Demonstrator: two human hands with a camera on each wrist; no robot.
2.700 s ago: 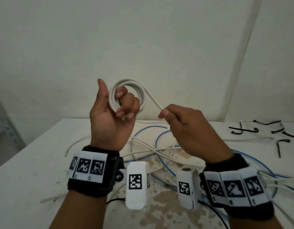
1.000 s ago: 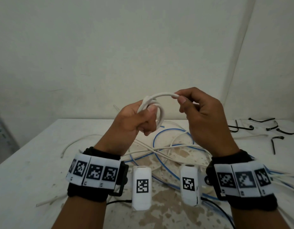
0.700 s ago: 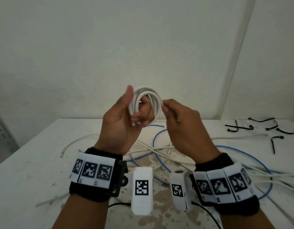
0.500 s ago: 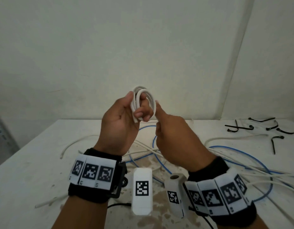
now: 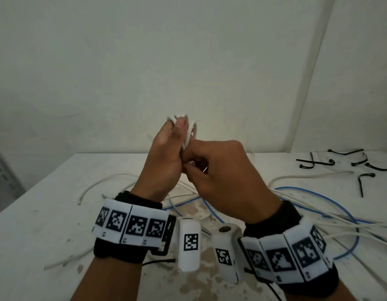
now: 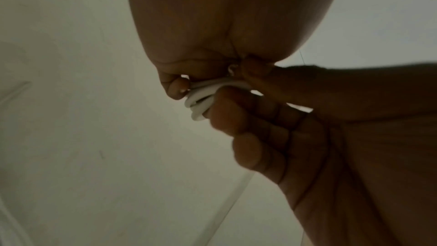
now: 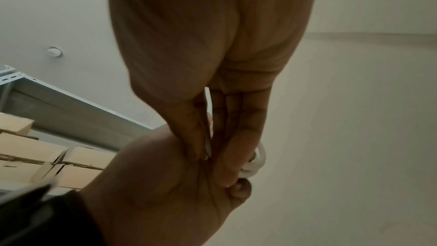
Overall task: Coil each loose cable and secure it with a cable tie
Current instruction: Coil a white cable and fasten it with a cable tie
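A small coil of white cable (image 5: pixel 192 131) is held up in front of the wall, above the table. My left hand (image 5: pixel 177 137) grips it, with the thumb pressed against the loops; only the top of the coil shows. My right hand (image 5: pixel 193 164) is pressed close against the left, its fingers curled at the coil's lower part. In the left wrist view the coil (image 6: pixel 201 98) sits squeezed between fingers of both hands. The right wrist view shows a bit of the coil (image 7: pixel 258 160) beyond my fingers. Several black cable ties (image 5: pixel 318 164) lie at the table's back right.
Loose white cables (image 5: pixel 105 181) and a blue cable (image 5: pixel 318 194) sprawl over the white table (image 5: pixel 36 213) under my wrists. A wall rises just behind the table. The right wrist view shows a metal shelf (image 7: pixel 71 104) with cardboard boxes (image 7: pixel 30 149).
The right hand wound the last free length of white cable onto the coil, then closed in against the left hand. The coil is now turned edge-on and mostly hidden.
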